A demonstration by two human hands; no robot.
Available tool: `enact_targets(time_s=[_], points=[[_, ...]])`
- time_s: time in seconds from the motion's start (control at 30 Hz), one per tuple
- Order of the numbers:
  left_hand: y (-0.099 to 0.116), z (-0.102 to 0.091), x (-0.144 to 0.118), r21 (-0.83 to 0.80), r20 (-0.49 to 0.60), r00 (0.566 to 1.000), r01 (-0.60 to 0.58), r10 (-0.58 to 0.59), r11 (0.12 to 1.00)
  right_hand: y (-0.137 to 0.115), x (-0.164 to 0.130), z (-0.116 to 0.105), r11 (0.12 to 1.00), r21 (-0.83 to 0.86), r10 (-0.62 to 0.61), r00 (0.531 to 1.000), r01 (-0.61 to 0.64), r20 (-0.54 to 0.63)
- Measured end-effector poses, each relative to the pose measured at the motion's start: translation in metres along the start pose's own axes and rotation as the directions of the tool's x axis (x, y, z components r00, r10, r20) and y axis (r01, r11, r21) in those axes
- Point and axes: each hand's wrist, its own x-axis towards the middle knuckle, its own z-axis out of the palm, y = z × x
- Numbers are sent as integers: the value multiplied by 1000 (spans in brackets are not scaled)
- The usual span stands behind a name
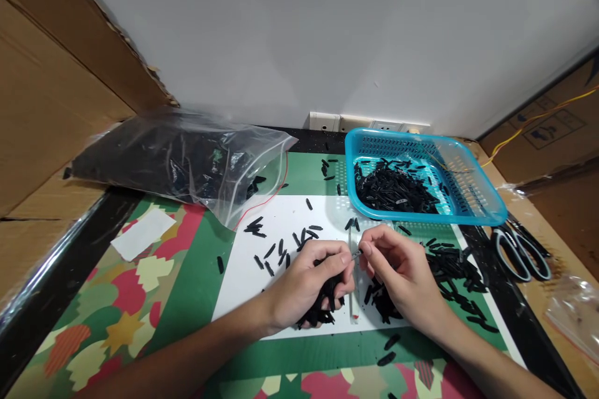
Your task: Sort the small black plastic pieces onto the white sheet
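My left hand [309,280] is closed around a bunch of small black elongated pieces [322,310], which stick out below the fingers. Its thumb and forefinger meet a narrow silvery strip [357,255]. At the strip's other end, my right hand [397,274] pinches a small dark tip; the exact kind of piece is too small to tell. Under the right hand lies a pile of black pieces [384,305]. Between the hands a thin pale stick [354,308] rests on the white sheet [234,299], where more black pieces [281,249] are scattered.
A blue plastic basket [423,219] with black pieces stands at the back right, beside scissors [519,255]. A clear zip bag [163,156] full of dark pieces lies at the back left. Another heap [456,271] sits right. Cardboard [60,75] and a wall [304,31] bound the table.
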Motion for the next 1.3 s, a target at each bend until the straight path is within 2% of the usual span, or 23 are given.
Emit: enact_targets(time_s=[0.1, 0.2, 0.27, 0.33, 0.37, 0.4, 0.47, 0.5, 0.57, 0.63, 0.7, 0.8, 0.87, 1.0, 1.13, 1.2, 1.3], points=[[0, -1, 1, -39, -2, 1000, 28, -28, 999, -1, 0, -3, 1000, 26, 8, 1000, -9, 27], [1, -3, 2, -104, 10, 997, 80, -80, 991, -2, -2, -5, 998, -46, -35, 998, 37, 54], [2, -3, 2, -146, 6, 996, 93, -93, 985, -2, -3, -5, 983, -141, -114, 992, 120, 50], [3, -2, 2, -170, 3, 995, 94, -95, 981, -3, -3, -8, 923, -275, -269, 962, 268, 34], [5, -1, 2, -180, 3, 995, 98, -99, 979, -3, -1, -11, 858, -360, -381, 924, 366, 30], [6, -1, 3, -193, 5, 994, 107, -108, 975, -3, 1, -15, 763, -455, -501, 865, 458, 31], [8, -1, 3, -241, 16, 990, 138, -138, 961, -4, 6, -26, 530, -646, -697, 716, 549, 36], [10, -1, 3, -272, 20, 988, 155, -155, 950, -5, 9, -32, 448, -729, -743, 669, 518, 19], [12, -4, 4, -341, 29, 981, 189, -190, 921, -8, 14, -43, 377, -833, -768, 640, 404, -37], [13, -7, 4, -407, 44, 973, 225, -227, 885, -10, 15, -47, 370, -860, -769, 635, 352, -71], [13, -11, 4, -467, 59, 967, 247, -249, 849, -11, 13, -44, 399, -817, -761, 647, 417, -41], [13, -14, 4, -522, 64, 969, 237, -240, 819, -8, 5, -28, 502, -674, -661, 743, 542, 104], [13, -14, 4, -531, 58, 972, 224, -228, 817, -4, -1, -15, 578, -603, -547, 810, 549, 214], [14, -11, 4, -524, 44, 973, 215, -226, 824, 1, -6, 1, 689, -524, -396, 865, 501, 307], [13, -9, 4, -528, 26, 979, 186, -203, 829, 4, -7, 4, 715, -502, -379, 873, 487, 306], [12, -11, 5, -556, 11, 985, 150, -173, 818, 5, -7, 2, 692, -500, -417, 854, 520, 312], [11, -13, 5, -592, 1, 989, 120, -148, 797, 6, -8, -2, 617, -511, -516, 798, 598, 311]])
